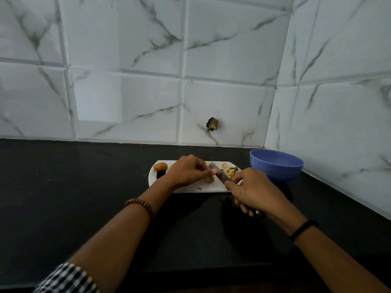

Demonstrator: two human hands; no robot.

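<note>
1. The left hand [188,171] pinches a small brownish food piece [210,179], fingers curled round it, holding it down near the middle of the white cutting board [190,188].
2. The right hand [251,191] grasps the knife [222,177] by its dark handle. The blade slants toward 11 o'clock, just beside the food piece.
3. Pale cut chunks [229,171] lie at the board's 1 o'clock corner.
4. An orange-brown lump [160,166] sits at the board's 10 o'clock corner.
5. A blue bowl [277,166] stands on the black surface [74,176], at 3 o'clock from the board.
</note>
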